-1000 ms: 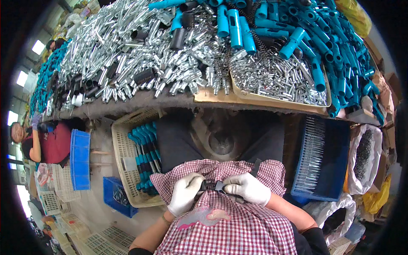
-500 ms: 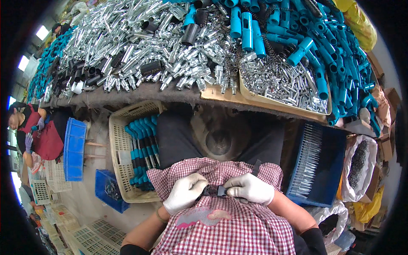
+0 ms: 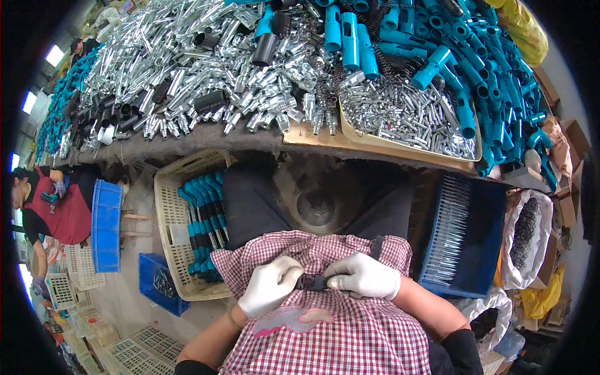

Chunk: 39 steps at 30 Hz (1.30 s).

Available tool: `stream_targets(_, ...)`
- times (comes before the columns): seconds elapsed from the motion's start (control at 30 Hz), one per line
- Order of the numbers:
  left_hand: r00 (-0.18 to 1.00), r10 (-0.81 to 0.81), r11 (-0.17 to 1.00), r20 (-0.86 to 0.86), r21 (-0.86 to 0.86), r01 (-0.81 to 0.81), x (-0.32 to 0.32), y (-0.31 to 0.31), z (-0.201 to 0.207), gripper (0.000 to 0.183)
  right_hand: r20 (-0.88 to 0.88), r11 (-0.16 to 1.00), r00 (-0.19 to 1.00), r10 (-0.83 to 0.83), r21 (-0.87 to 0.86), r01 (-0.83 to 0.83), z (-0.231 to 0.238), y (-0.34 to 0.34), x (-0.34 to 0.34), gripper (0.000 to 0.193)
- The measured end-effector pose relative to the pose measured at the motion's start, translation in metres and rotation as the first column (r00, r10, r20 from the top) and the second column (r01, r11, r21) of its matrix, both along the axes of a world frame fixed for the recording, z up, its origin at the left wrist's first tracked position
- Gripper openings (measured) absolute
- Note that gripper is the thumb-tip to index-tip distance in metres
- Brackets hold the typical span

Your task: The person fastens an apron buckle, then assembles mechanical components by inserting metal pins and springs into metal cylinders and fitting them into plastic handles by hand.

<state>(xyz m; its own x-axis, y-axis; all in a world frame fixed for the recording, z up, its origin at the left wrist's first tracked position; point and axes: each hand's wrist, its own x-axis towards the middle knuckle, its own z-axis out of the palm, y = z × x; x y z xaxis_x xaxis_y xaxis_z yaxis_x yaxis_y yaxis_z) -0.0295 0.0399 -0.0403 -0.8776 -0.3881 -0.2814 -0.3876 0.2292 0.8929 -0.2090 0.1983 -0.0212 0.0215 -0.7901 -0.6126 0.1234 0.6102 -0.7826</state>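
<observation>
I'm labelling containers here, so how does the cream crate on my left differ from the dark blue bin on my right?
The cream crate has slotted walls; the dark blue bin looks solid-walled. The crate holds thick teal-and-black parts, the bin thin silvery rods. The crate is beside your left leg, the bin to the right of your right leg. Both hold long pieces lined up in a row.

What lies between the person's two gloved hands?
In the head view, a black buckle lies between the left hand and the right hand, against the checked cloth.
</observation>
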Motion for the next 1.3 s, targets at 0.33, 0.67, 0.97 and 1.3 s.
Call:
stream_targets(0.33,0.999,-0.043,0.999,0.008,-0.021,0.043,0.0,0.008,-0.013,0.014,-0.181,0.998,0.983,-0.012,-0.069,-0.001,-0.004,0.0,0.013,0.024)
stream_targets(0.67,0.935,-0.354,0.934,-0.031,0.047,0.355,-0.019,-0.004,-0.026,0.019,-0.31,0.967,0.928,-0.206,-0.212,0.143,-0.01,0.063,0.012,0.029)
stream_targets(0.97,0.833,-0.554,0.832,-0.002,0.036,0.553,-0.031,-0.014,-0.028,0.024,-0.459,0.904,0.779,-0.427,-0.229,0.361,-0.039,0.126,0.047,0.031)
stream_targets(1.3,0.856,-0.478,0.872,-0.195,-0.219,0.437,0.032,-0.019,-0.048,0.025,-0.434,0.98,0.9,-0.039,-0.191,-0.05,-0.031,0.079,0.015,0.029)
